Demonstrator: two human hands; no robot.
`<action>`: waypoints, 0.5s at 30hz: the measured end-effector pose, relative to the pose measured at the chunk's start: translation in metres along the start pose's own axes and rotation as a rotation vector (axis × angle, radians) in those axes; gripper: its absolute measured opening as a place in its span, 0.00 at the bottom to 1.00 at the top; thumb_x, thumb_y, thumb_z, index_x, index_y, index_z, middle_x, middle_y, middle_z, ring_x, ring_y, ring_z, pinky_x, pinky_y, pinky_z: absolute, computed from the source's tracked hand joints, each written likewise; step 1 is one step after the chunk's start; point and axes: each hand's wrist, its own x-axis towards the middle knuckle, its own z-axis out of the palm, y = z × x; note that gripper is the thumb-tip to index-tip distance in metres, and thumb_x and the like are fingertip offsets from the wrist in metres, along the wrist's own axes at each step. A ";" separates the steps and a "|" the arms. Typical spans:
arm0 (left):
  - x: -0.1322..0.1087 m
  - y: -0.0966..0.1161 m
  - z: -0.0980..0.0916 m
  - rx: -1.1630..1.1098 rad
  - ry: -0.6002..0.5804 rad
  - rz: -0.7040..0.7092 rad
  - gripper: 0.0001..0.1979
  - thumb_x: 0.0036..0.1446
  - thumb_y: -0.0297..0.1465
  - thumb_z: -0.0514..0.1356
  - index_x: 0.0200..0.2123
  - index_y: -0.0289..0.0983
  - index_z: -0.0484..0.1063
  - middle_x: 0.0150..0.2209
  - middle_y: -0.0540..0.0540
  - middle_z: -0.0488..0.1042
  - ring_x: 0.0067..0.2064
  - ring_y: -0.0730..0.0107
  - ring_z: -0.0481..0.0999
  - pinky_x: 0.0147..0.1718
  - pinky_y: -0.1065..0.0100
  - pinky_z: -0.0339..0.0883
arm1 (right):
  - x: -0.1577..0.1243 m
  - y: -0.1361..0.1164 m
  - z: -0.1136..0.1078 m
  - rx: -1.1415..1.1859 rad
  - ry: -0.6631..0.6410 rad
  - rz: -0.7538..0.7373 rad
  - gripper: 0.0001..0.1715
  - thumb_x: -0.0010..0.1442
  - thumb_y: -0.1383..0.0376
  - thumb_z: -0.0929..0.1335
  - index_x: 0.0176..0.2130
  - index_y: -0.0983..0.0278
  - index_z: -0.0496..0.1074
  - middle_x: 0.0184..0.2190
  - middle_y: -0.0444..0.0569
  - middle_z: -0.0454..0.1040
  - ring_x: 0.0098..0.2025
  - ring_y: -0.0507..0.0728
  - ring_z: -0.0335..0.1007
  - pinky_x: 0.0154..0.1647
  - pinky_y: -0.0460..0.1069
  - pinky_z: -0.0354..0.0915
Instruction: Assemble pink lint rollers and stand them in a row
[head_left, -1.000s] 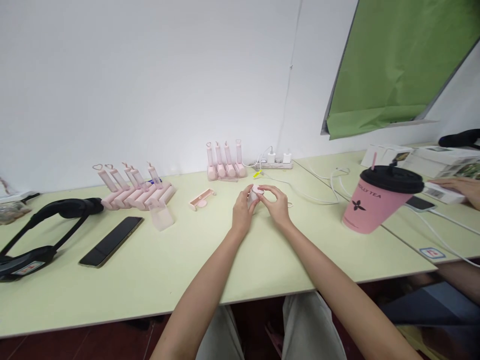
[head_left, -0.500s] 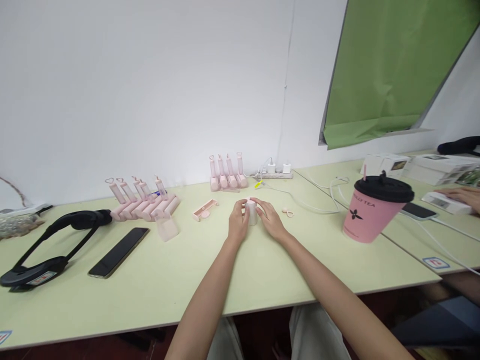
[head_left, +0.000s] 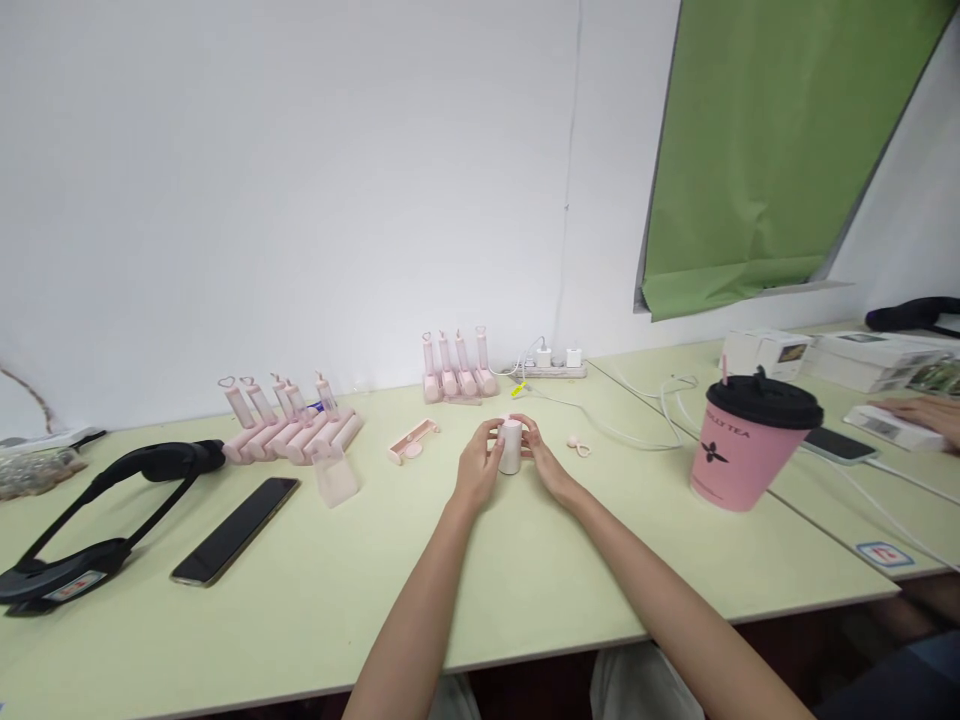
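A small white and pink cylinder (head_left: 511, 445) stands upright on the pale green table (head_left: 315, 590). My left hand (head_left: 478, 467) grips its left side and my right hand (head_left: 545, 462) curls round its right side. A small pink ring piece (head_left: 577, 446) lies just right of my hands. A flat pink bracket part (head_left: 412, 441) lies to the left. Behind stand a few upright pink assembled devices (head_left: 456, 368), and further left a row of several more (head_left: 291, 420) lies tilted. A clear plastic cap (head_left: 335, 474) sits in front of that row.
A black phone (head_left: 235, 528) and a black headset (head_left: 97, 510) lie at the left. A pink cup with a black lid (head_left: 746, 440) stands at the right. A power strip with cables (head_left: 553, 369) sits by the wall. Another person's hand (head_left: 926, 415) rests on white boxes at far right.
My hands have lowered the small cylinder from a tilted hold to upright on the table. The camera has tipped upward, so everything sits lower in view.
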 end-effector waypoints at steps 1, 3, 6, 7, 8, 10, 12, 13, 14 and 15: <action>0.000 0.002 -0.001 0.008 -0.012 0.015 0.16 0.59 0.36 0.45 0.48 0.41 0.61 0.47 0.46 0.67 0.44 0.68 0.69 0.38 0.67 0.65 | 0.001 0.000 -0.001 0.062 0.010 0.031 0.32 0.55 0.42 0.51 0.52 0.55 0.58 0.47 0.48 0.67 0.46 0.55 0.66 0.47 0.54 0.61; -0.002 0.007 -0.001 0.064 -0.055 0.061 0.18 0.59 0.38 0.44 0.51 0.42 0.60 0.48 0.45 0.65 0.45 0.68 0.68 0.40 0.67 0.65 | 0.002 -0.003 -0.002 0.161 0.034 0.067 0.32 0.54 0.41 0.52 0.49 0.55 0.59 0.43 0.48 0.69 0.42 0.54 0.68 0.45 0.53 0.62; -0.005 0.012 -0.001 0.209 -0.154 0.145 0.21 0.59 0.40 0.45 0.54 0.44 0.57 0.48 0.45 0.64 0.46 0.68 0.67 0.40 0.67 0.65 | 0.001 -0.008 -0.002 0.235 0.062 0.065 0.30 0.51 0.41 0.59 0.46 0.56 0.59 0.39 0.46 0.69 0.38 0.53 0.69 0.39 0.51 0.65; -0.005 0.013 -0.001 0.255 -0.180 0.173 0.21 0.59 0.40 0.44 0.55 0.44 0.55 0.48 0.45 0.63 0.45 0.68 0.67 0.40 0.68 0.64 | 0.001 -0.009 -0.002 0.249 0.062 0.061 0.29 0.49 0.42 0.61 0.45 0.56 0.59 0.38 0.45 0.69 0.36 0.53 0.69 0.36 0.50 0.65; -0.006 0.013 0.000 0.297 -0.197 0.202 0.22 0.59 0.39 0.44 0.56 0.44 0.53 0.48 0.44 0.63 0.45 0.69 0.68 0.40 0.68 0.64 | 0.001 -0.010 -0.002 0.264 0.059 0.062 0.29 0.48 0.44 0.63 0.45 0.56 0.59 0.36 0.45 0.69 0.35 0.53 0.69 0.34 0.49 0.66; -0.005 0.009 0.001 0.379 -0.200 0.267 0.23 0.59 0.38 0.43 0.58 0.44 0.51 0.49 0.43 0.62 0.46 0.68 0.67 0.41 0.67 0.63 | 0.001 -0.012 -0.001 0.305 0.058 0.083 0.29 0.47 0.45 0.65 0.44 0.56 0.58 0.34 0.43 0.68 0.31 0.52 0.68 0.29 0.47 0.66; -0.001 0.002 -0.001 0.474 -0.135 0.304 0.22 0.59 0.35 0.43 0.58 0.43 0.51 0.50 0.42 0.63 0.48 0.66 0.65 0.44 0.66 0.62 | 0.001 -0.014 0.000 0.384 0.079 0.119 0.28 0.48 0.44 0.64 0.44 0.55 0.58 0.32 0.42 0.68 0.29 0.51 0.68 0.28 0.47 0.65; 0.001 -0.003 -0.004 0.530 -0.061 0.290 0.22 0.59 0.34 0.43 0.57 0.42 0.53 0.50 0.42 0.63 0.50 0.65 0.64 0.46 0.64 0.61 | 0.002 -0.015 0.000 0.443 0.087 0.139 0.28 0.48 0.43 0.63 0.43 0.55 0.59 0.31 0.42 0.68 0.28 0.51 0.67 0.28 0.47 0.65; 0.004 -0.009 -0.009 0.595 0.036 0.248 0.21 0.59 0.32 0.43 0.56 0.41 0.54 0.51 0.41 0.62 0.52 0.63 0.63 0.48 0.62 0.59 | 0.002 -0.018 0.000 0.508 0.092 0.157 0.28 0.49 0.41 0.61 0.43 0.55 0.59 0.31 0.42 0.68 0.27 0.51 0.67 0.29 0.48 0.66; 0.006 -0.015 -0.015 0.667 0.147 0.179 0.21 0.58 0.31 0.44 0.55 0.39 0.56 0.52 0.39 0.61 0.53 0.61 0.61 0.49 0.60 0.57 | 0.002 -0.021 0.000 0.570 0.095 0.175 0.29 0.49 0.39 0.58 0.42 0.54 0.60 0.30 0.43 0.68 0.27 0.52 0.67 0.31 0.49 0.66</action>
